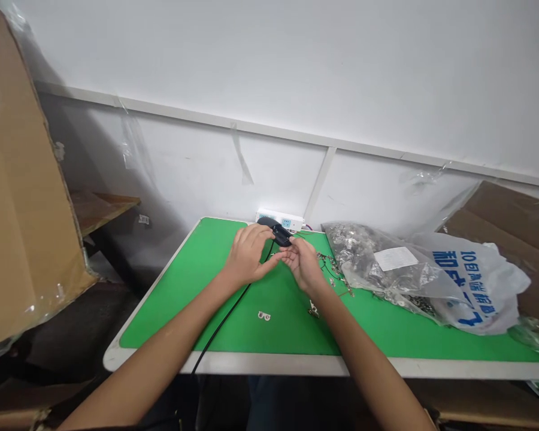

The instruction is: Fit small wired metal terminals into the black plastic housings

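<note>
Bench notes, viewed from the room: a green-topped table (161,287) is standing against a white panelled wall (269,72). The left hand (247,257) and right hand (303,263) are closing narrowly on a small black plastic housing (281,235), just toward 12 o'clock of table centre. A black cable (224,323) is running toward 6 o'clock and over the edge. A white power strip (278,219) is sitting at 12 o'clock, a clear bag of metal parts (368,254) and a white printed bag (471,287) are lying at 3 o'clock, a small metal terminal (264,315) is lying near 6 o'clock, and a cardboard sheet (22,179) is leaning beyond 9 o'clock
</note>
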A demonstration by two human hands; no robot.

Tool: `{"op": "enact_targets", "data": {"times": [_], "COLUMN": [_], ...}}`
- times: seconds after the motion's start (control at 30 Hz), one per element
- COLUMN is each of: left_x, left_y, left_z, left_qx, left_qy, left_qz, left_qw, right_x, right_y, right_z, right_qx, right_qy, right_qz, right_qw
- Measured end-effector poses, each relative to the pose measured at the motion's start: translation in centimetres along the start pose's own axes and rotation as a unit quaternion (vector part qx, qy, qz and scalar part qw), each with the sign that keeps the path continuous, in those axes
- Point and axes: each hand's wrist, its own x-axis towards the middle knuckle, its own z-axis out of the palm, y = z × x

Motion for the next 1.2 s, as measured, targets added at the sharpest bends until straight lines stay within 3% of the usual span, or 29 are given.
{"op": "enact_targets", "data": {"times": [0.23,0.37,0.43,0.53,0.6,0.67,0.73,0.8,0.87,1.0,1.07,1.2], "left_x": [0.3,0.6,0.5,0.4,0.8,1.5,2.2,2.3,1.8,0.2,-0.1,0.2], "left_y": [-0.8,-0.8,-0.3,1.1,2.0,2.8,3.2,3.5,3.7,3.8,4.0,4.8], "left_z": [-1.8,-2.5,-2.3,-1.5,-1.1,-1.0,-1.1,-1.2,-1.2,-0.6,-0.4,-0.5], "left_qx": [0.049,0.036,-0.016,-0.132,-0.229,-0.338,-0.426,-0.454,-0.424,-0.340,-0.350,-0.403], "left_qy": [0.070,0.108,0.124,0.174,0.211,0.229,0.236,0.236,0.230,0.188,0.191,0.204], "left_qz": [0.122,0.130,0.075,-0.096,-0.224,-0.309,-0.350,-0.369,-0.365,-0.270,-0.241,-0.249], "left_qw": [0.989,0.985,0.989,0.971,0.924,0.859,0.801,0.776,0.797,0.881,0.885,0.857], "right_x": [-3.1,-3.8,-3.8,-3.9,-3.8,-3.8,-3.7,-3.6,-3.5,-3.3,-3.0,-2.5], "right_y": [0.7,0.9,0.9,0.8,0.7,0.7,1.0,1.6,2.2,2.9,2.8,2.8], "right_z": [2.7,3.1,2.9,2.4,1.9,1.5,1.3,1.3,1.4,1.2,0.8,0.2], "right_qx": [0.083,0.040,-0.015,-0.156,-0.232,-0.287,-0.344,-0.393,-0.418,-0.468,-0.491,-0.502], "right_qy": [-0.139,-0.193,-0.203,-0.181,-0.145,-0.123,-0.131,-0.142,-0.138,-0.136,-0.146,-0.167], "right_qz": [0.123,0.123,0.083,-0.054,-0.156,-0.233,-0.298,-0.367,-0.433,-0.523,-0.537,-0.535], "right_qw": [0.979,0.973,0.976,0.969,0.949,0.921,0.881,0.831,0.786,0.700,0.671,0.658]}}
